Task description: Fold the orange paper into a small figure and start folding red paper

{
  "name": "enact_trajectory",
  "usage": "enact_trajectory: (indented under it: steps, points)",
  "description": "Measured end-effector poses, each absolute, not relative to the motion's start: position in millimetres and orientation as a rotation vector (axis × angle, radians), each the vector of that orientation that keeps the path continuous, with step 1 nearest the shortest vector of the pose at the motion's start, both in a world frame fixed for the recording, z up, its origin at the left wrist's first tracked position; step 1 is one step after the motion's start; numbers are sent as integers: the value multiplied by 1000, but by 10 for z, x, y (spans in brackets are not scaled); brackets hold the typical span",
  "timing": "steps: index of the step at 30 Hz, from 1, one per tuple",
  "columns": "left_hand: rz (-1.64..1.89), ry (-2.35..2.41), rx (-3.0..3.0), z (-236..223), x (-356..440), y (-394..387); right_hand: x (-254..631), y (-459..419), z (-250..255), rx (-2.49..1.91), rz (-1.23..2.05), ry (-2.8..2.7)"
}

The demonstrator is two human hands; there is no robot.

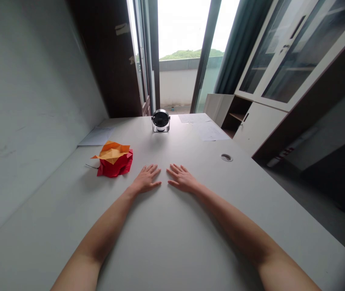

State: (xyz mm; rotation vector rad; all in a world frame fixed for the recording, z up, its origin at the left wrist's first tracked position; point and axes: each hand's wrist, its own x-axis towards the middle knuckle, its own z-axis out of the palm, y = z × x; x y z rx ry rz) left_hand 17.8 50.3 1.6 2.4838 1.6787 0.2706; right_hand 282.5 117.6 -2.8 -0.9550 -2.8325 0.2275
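Left hand (147, 178) and right hand (181, 178), both unclenched, fingers spreading: pressing palm-down on white table (160, 226). Crumpled orange-and-red paper (115, 159): resting near left hand.

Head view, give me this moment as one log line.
left hand: flat on table | right hand: flat on table | orange paper: atop red paper, left of hands | round device: beyond hands

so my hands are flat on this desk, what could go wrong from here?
If your left hand sweeps sideways, it might knock the orange paper off the crumpled red paper beneath it. The round silver-framed device stands near the desk's far edge, so a push away from you could tip it over. The loose sheet at far right might slide off if brushed.
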Motion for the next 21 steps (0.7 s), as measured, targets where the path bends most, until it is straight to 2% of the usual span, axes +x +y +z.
enact_trajectory:
  steps: [21]
  points:
    - [252,1690,2482,23,185,503,2826,1196,-42,-966,230,-2837]
